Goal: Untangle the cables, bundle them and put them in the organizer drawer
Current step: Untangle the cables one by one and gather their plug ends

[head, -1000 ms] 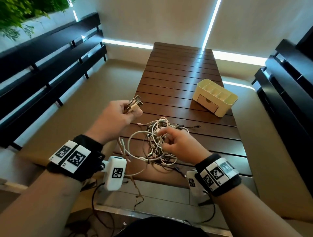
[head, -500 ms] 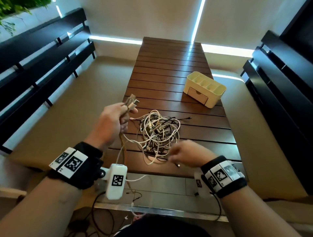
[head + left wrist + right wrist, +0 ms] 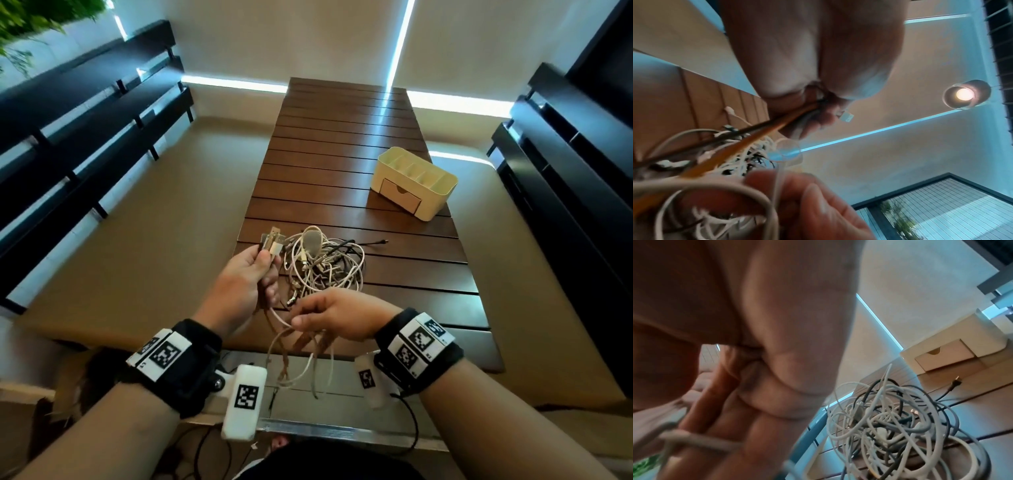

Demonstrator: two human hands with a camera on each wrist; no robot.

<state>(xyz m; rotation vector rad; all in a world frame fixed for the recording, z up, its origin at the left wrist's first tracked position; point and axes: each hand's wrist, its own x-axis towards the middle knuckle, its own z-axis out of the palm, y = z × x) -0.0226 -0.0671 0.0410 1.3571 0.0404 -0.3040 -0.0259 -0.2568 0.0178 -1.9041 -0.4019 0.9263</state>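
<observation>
The left hand [image 3: 245, 281] is raised above the near left edge of the table [image 3: 346, 137], fingers curled around a group of plugs [image 3: 273, 242] whose ends stick out above the fist. Cables run from this fist down toward the right hand [image 3: 337, 317]. The right hand sits just right of and nearer than the left, thumb and fingers pinched on a white cable [image 3: 301, 356]; loops of that cable hang below it, off the near table edge. The tangle of cables [image 3: 325, 267], white and dark strands mixed, lies on the table directly beyond both hands. One dark cable end [image 3: 375, 242] extends from the tangle to the right. The organizer [image 3: 412, 181] stands farther off on the right side of the table, well apart from the tangle, its drawer [image 3: 400, 196] closed.
</observation>
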